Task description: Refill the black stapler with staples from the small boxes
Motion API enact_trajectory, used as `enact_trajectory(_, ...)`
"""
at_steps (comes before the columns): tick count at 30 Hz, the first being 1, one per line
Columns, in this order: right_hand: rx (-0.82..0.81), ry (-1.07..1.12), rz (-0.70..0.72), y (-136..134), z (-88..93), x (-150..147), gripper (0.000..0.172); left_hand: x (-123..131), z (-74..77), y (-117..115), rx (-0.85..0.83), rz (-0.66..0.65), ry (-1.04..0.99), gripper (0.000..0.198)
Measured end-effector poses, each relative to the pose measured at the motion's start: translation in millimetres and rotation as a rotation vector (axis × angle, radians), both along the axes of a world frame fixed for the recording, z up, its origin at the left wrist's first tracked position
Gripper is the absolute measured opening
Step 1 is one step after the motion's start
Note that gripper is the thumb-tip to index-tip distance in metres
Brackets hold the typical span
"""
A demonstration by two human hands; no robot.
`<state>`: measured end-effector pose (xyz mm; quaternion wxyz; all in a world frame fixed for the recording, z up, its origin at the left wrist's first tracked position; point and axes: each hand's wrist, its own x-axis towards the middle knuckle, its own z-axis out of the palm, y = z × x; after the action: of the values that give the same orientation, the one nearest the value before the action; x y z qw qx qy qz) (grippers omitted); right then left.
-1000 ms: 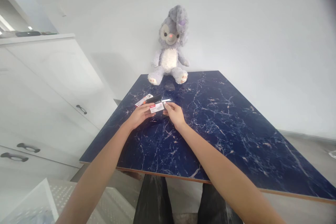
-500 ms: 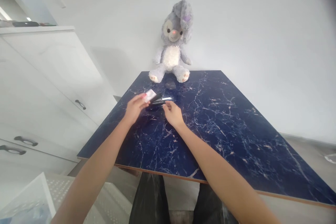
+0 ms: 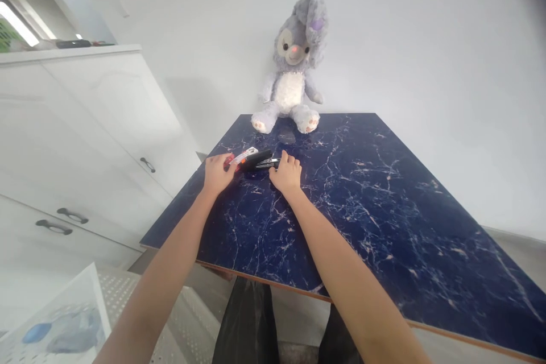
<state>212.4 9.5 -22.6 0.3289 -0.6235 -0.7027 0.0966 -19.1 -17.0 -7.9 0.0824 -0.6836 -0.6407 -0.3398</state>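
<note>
On the blue marbled table, my left hand (image 3: 218, 173) has its fingers closed round the left end of a small red-and-white packet-like piece (image 3: 246, 154). Close against that piece lies a long black object (image 3: 260, 157) with an orange spot near its left end. A slim black-and-silver object (image 3: 268, 164) lies just behind it, its kind too small to make out. My right hand (image 3: 288, 173) grips the right end of this slim object between thumb and fingers, and the fingers cover that end.
A grey plush rabbit (image 3: 292, 68) sits at the table's (image 3: 362, 199) far edge against the wall, a dark round patch before its feet. White cabinets (image 3: 94, 108) stand on the left. Below left is a white perforated surface (image 3: 113, 296) with a clear-topped bin.
My left hand has turned and lowered the white piece, showing its red end and the black object beside it. My right hand has closed over the slim object's end. The view has shifted slightly left.
</note>
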Motion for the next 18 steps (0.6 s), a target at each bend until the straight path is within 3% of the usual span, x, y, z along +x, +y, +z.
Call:
enact_trajectory(5, 0.019, 0.036, -0.023, -5, 1.0, 1, 0.065, -3, -2.6, 6, -0.063, -0.04, -0.032, 0.039)
enact_trajectory(12, 0.02, 0.057, -0.031, -9, 2.5, 1, 0.063, -7, -3.9, 3, -0.117, 0.165, 0.054, 0.045)
enact_trajectory(14, 0.018, 0.05, -0.06, -11, 3.2, 1, 0.063, 3, -0.2, 0, -0.034, 0.12, 0.076, 0.046)
enact_trajectory(18, 0.001, 0.067, -0.043, -13, 5.3, 3, 0.065, 25, 6.1, -4, -0.048, -0.152, 0.053, 0.049)
